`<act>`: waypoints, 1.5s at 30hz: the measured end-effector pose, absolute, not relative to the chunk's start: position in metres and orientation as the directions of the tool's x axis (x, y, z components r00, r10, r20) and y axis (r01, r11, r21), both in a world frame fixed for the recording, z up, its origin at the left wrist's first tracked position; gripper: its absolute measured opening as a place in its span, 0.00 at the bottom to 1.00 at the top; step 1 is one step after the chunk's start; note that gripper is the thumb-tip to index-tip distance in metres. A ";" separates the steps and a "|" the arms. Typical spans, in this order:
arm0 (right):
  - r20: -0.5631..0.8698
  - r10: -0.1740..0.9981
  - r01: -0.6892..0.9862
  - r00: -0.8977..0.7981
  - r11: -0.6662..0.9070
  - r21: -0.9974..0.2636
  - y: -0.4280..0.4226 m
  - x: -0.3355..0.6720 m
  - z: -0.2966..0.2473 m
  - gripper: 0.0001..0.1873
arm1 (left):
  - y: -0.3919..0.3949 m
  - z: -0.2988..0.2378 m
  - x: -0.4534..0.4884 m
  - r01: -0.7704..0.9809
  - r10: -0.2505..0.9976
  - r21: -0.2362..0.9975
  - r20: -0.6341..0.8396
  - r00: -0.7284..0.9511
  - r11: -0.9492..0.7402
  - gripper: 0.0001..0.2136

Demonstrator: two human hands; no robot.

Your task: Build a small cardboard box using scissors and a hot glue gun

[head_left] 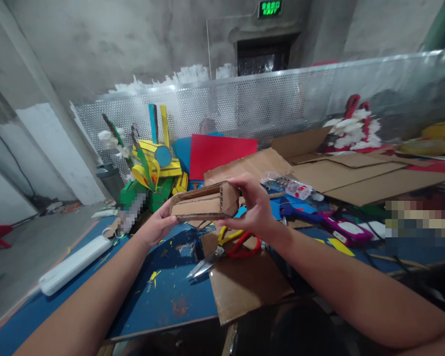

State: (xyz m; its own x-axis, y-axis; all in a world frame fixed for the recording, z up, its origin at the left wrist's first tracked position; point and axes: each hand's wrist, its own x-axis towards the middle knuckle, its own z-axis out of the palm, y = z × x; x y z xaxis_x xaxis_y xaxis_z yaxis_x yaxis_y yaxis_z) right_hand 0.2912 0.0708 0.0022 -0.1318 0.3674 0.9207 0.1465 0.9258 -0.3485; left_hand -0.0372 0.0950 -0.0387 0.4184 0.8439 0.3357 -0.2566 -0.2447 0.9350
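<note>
A small open cardboard box with angled ends is held up over the blue table, its hollow inside facing me. My left hand grips its left end, thumb on the near edge. Around the right end curl the fingers of my right hand, with the thumb below. Underneath, scissors with one yellow and one red handle lie partly on a flat cardboard piece, blades pointing left. The far sides of the fingers are hidden behind the box.
A white power strip lies at the table's left. Yellow and green cardboard models stand behind it. Red card, a plastic bottle, large cardboard sheets and a purple-and-blue tool lie beyond and to the right.
</note>
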 end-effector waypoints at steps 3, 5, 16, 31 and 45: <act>0.954 0.284 0.127 -0.091 0.954 -0.272 0.069 0.292 0.008 0.45 | 0.094 -0.039 -0.036 -0.263 0.843 0.933 0.341 0.417 -0.247 0.40; 0.956 0.281 0.130 -0.079 0.954 -0.270 0.068 0.291 0.011 0.44 | 0.093 -0.039 -0.036 -0.262 0.845 0.934 0.337 0.415 -0.244 0.40; 0.972 0.230 0.170 -0.043 0.961 -0.220 0.072 0.293 0.014 0.39 | 0.088 -0.035 -0.029 -0.284 0.850 0.922 0.362 0.384 -0.264 0.42; 0.961 0.264 0.164 -0.081 0.955 -0.248 0.065 0.290 0.009 0.41 | 0.090 -0.033 -0.031 -0.276 0.846 0.932 0.334 0.415 -0.233 0.37; 0.916 0.260 0.180 -0.305 0.961 -0.212 0.043 0.274 0.003 0.45 | 0.062 -0.016 -0.003 0.322 0.564 0.467 0.610 0.556 -0.823 0.55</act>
